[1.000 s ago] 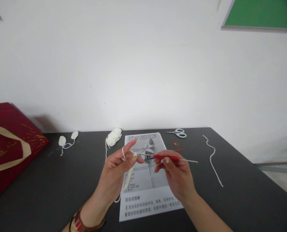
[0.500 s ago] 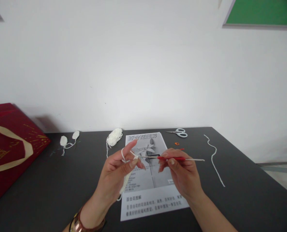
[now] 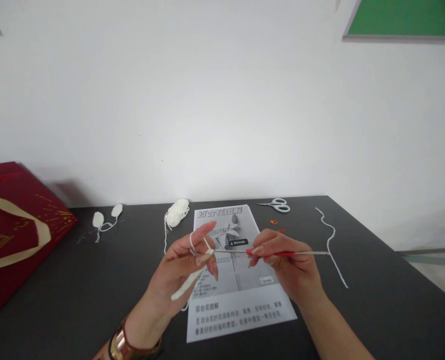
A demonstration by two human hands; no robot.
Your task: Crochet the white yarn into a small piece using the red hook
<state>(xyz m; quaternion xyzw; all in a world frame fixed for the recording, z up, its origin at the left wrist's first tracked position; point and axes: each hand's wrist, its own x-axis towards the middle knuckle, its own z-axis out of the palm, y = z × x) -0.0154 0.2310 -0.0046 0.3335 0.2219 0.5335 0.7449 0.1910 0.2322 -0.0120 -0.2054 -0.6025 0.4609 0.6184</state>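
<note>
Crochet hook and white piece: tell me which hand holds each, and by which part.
The right hand pinches the crochet hook at its red handle. The left hand pinches the white crocheted piece at its top end, yarn looped round the forefinger.

My left hand (image 3: 185, 262) and right hand (image 3: 286, 265) hover side by side above the printed paper instruction sheet (image 3: 241, 300), which lies on the dark bench (image 3: 76, 290) straight before me. Between my hands runs the red-handled metal crochet hook (image 3: 271, 253). Behind the sheet's left corner sits the small ball of white yarn (image 3: 176, 213); farther left lie two small white crocheted pieces (image 3: 106, 216), and the dark red paper bag (image 3: 16, 230) at the left edge. Behind the sheet's right corner lie the white-handled scissors (image 3: 277, 205); right of my right hand lies a loose strand of white yarn (image 3: 333, 245).
</note>
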